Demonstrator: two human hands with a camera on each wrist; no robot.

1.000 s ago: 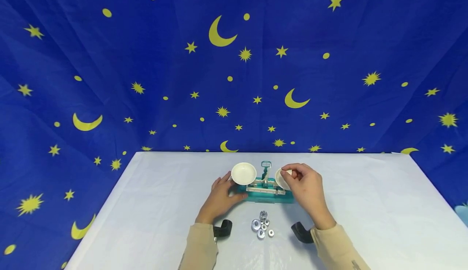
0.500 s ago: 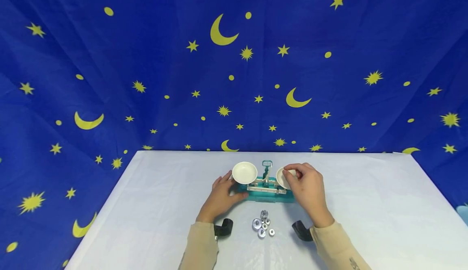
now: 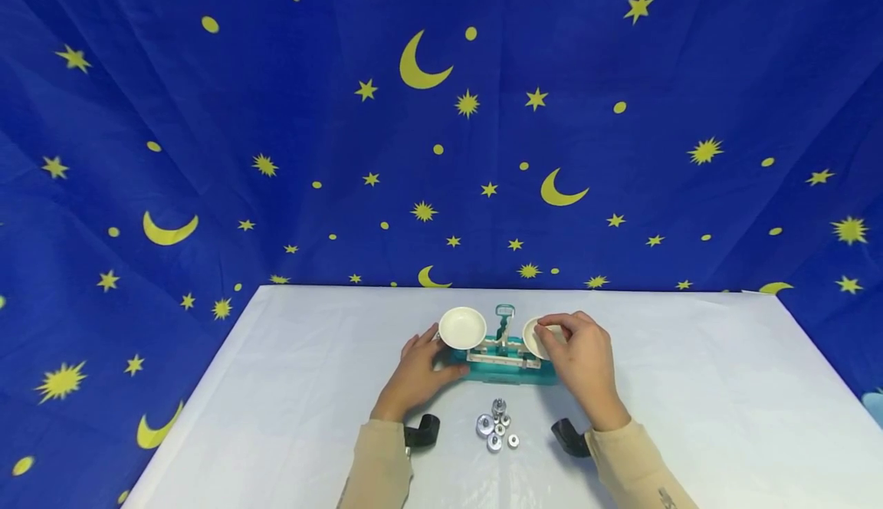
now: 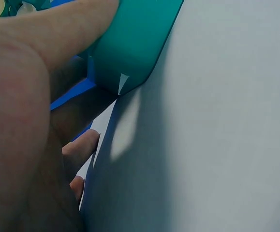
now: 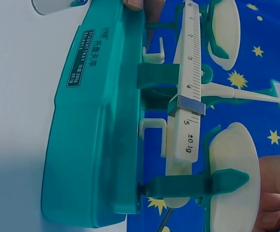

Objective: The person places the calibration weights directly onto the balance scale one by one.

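Note:
A teal student tray balance (image 3: 510,372) with two white pans stands on the table. My left hand (image 3: 414,375) grips the left end of its base, the thumb in front and the fingers behind. In the left wrist view the thumb lies on the teal base (image 4: 130,38). Above the right pan (image 3: 531,338), my right hand (image 3: 586,356) has thumb and forefinger tips close together; whether anything small is between them is hidden. The left pan (image 3: 462,328) holds nothing visible. In the right wrist view a metal slider (image 5: 186,105) sits on the marked beam (image 5: 190,63) between 4 and 5.
Several silver metal weights (image 3: 494,425) stand in a cluster in front of the balance. Black wrist-camera mounts (image 3: 422,430) jut inward from both wrists. A white cloth covers the table (image 3: 276,417). Behind it hangs a blue curtain (image 3: 345,149) with yellow stars and moons.

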